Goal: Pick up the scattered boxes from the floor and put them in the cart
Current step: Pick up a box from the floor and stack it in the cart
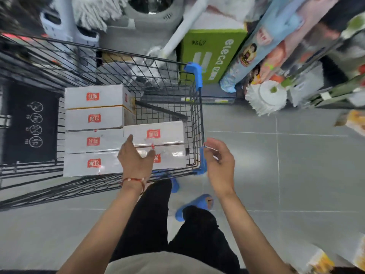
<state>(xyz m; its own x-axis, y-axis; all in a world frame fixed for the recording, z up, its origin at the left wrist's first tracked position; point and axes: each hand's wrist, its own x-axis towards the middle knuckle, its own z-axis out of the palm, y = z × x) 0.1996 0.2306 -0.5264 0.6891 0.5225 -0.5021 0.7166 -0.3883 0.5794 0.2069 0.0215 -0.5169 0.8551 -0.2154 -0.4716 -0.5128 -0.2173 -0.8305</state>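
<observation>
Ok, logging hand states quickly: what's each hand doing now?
Left hand: open, above the boxes.
Right hand: open, holding nothing, beside the cart.

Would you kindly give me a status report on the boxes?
Left hand open over boxes. Right hand open beside cart. Six boxes showing in cart. Nothing blocking.

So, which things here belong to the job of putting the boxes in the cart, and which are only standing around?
Part of the job:
- white boxes, six already in the cart
- cart
- left hand, over the nearest boxes
- right hand, by the cart's near corner

Just standing around:
- green carton
- white mop head
- grey bucket
</observation>
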